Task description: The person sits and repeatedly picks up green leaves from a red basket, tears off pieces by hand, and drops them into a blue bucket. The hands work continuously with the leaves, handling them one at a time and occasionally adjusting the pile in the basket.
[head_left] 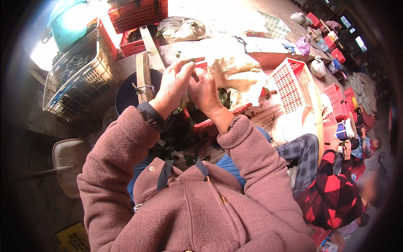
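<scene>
My left hand and my right hand are raised together above a red crate of dark green leaves. Their fingertips meet around a small green piece at the top, near the crate's far rim; what exactly they pinch is too small to tell. Both sleeves are pink fleece. More dark leaves lie heaped under my wrists, on my lap side of the crate.
A beige basket of dark greens sits at left, red crates behind, a tied white sack and crumpled white plastic beyond my hands. A person in a red-black checked top sits at right beside an upturned red crate.
</scene>
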Tool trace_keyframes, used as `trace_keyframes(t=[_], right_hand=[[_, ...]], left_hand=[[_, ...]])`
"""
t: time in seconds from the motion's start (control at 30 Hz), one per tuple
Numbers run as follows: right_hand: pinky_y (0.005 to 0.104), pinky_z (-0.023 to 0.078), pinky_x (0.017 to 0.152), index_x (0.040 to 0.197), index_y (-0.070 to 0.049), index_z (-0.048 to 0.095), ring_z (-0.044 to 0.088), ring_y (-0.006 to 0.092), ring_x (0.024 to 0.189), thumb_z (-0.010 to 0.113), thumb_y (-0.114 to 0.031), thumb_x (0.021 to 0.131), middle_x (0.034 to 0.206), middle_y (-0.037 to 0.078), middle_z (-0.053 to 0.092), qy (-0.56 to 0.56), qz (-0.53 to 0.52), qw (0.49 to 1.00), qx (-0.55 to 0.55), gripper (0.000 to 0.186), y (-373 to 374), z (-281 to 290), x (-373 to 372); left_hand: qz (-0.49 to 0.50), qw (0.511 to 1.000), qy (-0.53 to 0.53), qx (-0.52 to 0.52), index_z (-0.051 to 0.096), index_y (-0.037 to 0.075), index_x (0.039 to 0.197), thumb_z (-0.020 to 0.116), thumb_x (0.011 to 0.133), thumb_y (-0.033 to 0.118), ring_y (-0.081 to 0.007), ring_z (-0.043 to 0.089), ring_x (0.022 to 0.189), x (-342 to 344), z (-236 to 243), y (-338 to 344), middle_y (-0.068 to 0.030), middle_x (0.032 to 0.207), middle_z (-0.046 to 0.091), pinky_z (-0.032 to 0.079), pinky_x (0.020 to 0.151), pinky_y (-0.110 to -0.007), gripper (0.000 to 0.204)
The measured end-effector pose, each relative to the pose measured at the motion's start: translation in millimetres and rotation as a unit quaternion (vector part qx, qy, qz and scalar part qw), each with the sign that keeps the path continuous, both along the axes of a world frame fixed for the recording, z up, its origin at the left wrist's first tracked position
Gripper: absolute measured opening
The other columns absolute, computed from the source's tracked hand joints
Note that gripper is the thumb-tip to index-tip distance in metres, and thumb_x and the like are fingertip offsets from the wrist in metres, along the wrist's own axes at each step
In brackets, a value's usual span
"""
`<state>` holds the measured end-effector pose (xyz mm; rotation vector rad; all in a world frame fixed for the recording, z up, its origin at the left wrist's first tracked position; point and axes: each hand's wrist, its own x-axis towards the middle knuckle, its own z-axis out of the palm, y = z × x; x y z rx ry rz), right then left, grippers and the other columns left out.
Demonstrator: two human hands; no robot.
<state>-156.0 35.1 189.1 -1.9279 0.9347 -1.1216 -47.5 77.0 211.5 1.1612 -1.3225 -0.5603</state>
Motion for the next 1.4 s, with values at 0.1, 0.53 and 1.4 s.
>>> trace_keyframes(t=[0.1,0.53,1.4], right_hand=[[0.0292,0.046,0.055,0.084,0.001,0.062,0.059,0.0146,0.060,0.059,-0.017,0.088,0.071,0.008,0.065,-0.163,0.082,0.938,0.295,0.019,-2.1,-24.4,-16.3],[0.0277,0.046,0.049,0.114,-0.001,0.053,0.038,0.0068,0.045,0.055,-0.018,0.090,0.060,-0.003,0.042,-0.235,0.252,0.774,0.532,0.029,1.5,-65.3,-79.3],[0.0404,0.053,0.084,0.109,0.001,0.052,0.063,0.0263,0.090,0.043,-0.002,0.090,0.098,0.014,0.063,-0.419,0.124,0.773,0.461,0.022,19.5,-68.1,-113.3]], left_hand=[[-0.072,0.992,-0.054,0.091,0.052,0.003,0.124,0.050,0.096,0.023,-0.0147,0.062,0.086,8.2,-21.9,3.1,-0.0089,0.100,0.061,0.052,0.070,-0.029,0.035],[-0.118,0.880,0.323,0.328,0.057,0.006,0.115,0.042,0.096,0.053,-0.0195,0.061,0.093,-3.1,-119.7,39.1,-0.0080,0.105,0.062,0.052,0.074,-0.034,0.054],[-0.274,0.783,0.381,0.408,0.059,0.002,0.106,0.041,0.097,0.049,-0.0120,0.054,0.068,-60.5,-115.1,79.1,-0.0010,0.077,0.057,0.047,0.067,-0.025,0.051]])
